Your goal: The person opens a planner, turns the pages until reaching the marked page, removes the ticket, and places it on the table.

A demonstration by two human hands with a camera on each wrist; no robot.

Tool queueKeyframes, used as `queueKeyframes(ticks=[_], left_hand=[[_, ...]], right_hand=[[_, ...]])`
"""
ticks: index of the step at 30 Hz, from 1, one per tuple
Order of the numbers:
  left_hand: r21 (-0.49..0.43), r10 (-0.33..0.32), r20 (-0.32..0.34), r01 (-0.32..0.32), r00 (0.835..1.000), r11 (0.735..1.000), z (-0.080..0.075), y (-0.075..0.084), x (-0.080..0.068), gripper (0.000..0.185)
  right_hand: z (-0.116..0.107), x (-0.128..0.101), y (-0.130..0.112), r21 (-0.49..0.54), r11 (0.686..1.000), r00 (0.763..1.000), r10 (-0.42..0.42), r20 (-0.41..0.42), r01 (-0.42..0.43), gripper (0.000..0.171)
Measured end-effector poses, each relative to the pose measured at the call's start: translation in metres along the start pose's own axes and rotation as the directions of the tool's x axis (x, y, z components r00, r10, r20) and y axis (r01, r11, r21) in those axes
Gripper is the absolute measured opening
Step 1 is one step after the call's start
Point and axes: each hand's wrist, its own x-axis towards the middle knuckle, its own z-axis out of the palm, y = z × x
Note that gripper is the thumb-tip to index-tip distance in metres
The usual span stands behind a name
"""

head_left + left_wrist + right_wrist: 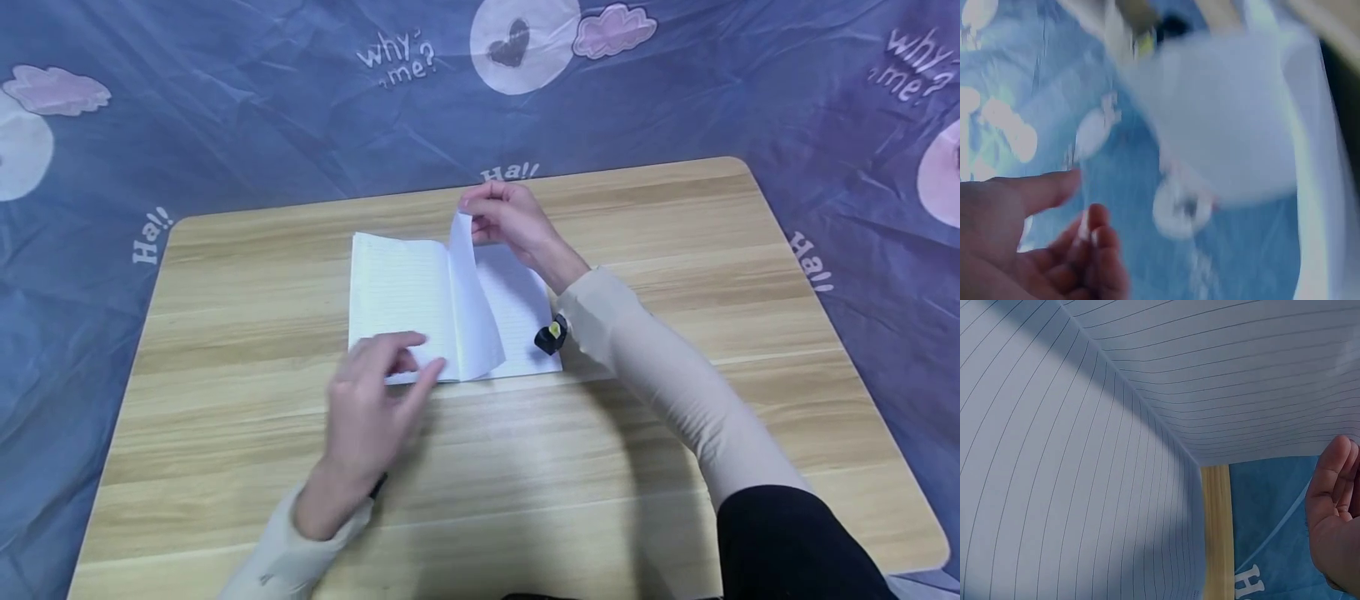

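A lined notebook (401, 287) lies spread on the wooden table. My right hand (512, 221) pinches the top corner of one raised page (472, 308), which stands up from the middle fold. The right wrist view shows this lifted page (1241, 381) with its ruled lines, and the right hand (1338, 512) at its edge. Over the lower left corner of the notebook hovers my left hand (375, 396), thumb and forefinger apart and nothing between them. In the left wrist view the left hand (1054, 244) has loosely bent fingers, with the blurred white page beyond.
The wooden table (240, 417) has rounded corners. Behind it hangs a blue cloth (285, 108) printed with clouds and words. A small black device with a yellow mark (552, 333) sits at the right wrist, over the notebook's right edge.
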Motion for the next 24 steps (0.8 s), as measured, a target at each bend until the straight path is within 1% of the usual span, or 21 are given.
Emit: queueKeyframes(ticks=[3,6,9,13,18,20,24], left_hand=[[-0.044,0.098,0.047,-0.096,0.994,0.994,0.026,0.013,0.001,0.039],[-0.030,0.133,0.086,-0.131,0.987,0.991,0.044,0.021,0.001,0.047],[-0.008,0.152,0.095,-0.152,0.984,0.988,0.055,0.024,0.001,0.048],[0.003,0.178,0.077,-0.179,0.981,0.984,0.062,0.024,0.001,0.038],[-0.001,0.176,0.015,-0.176,0.984,0.984,0.065,0.022,0.001,0.016],[-0.004,0.176,-0.002,-0.176,0.984,0.984,0.065,0.021,0.001,0.013],[-0.023,0.169,-0.022,-0.169,0.985,0.985,0.064,0.019,0.000,0.013]], right_hand=[[0.000,0.000,0.000,0.002,1.000,1.000,-0.008,0.001,0.008,0.006],[-0.001,0.000,0.000,0.000,1.000,1.000,-0.017,0.002,0.017,0.005],[-0.002,-0.001,0.001,-0.002,1.000,1.000,-0.027,-0.001,0.027,0.005],[-0.003,-0.001,0.001,0.004,0.999,0.999,-0.036,-0.003,0.036,0.006],[-0.003,0.000,0.001,0.010,1.000,1.000,-0.029,-0.008,0.030,0.008],[-0.003,0.001,0.001,0.015,1.000,1.000,-0.026,-0.012,0.027,0.008],[-0.003,0.001,0.002,0.009,0.999,0.999,-0.030,-0.012,0.030,0.008]])
